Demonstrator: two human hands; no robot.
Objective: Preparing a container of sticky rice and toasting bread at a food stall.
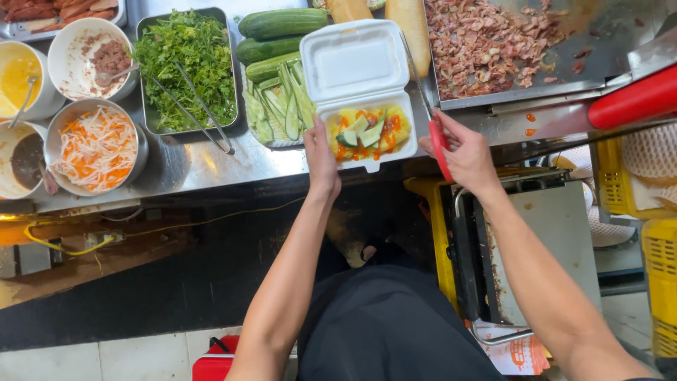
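An open white foam box (358,70) lies on the steel counter (190,166), its lower half filled with yellow rice, orange sauce and cucumber slices (367,132). My left hand (319,152) rests against the box's left edge. My right hand (458,149) is closed on red-handled scissors (431,116), whose blades point up along the box's right side.
A tray of sliced and whole cucumbers (273,70) sits left of the box, then a tray of green herbs with tongs (187,67). Bowls of pickled carrot (95,147), sauces and minced meat stand far left. A griddle of chopped meat (493,42) lies top right.
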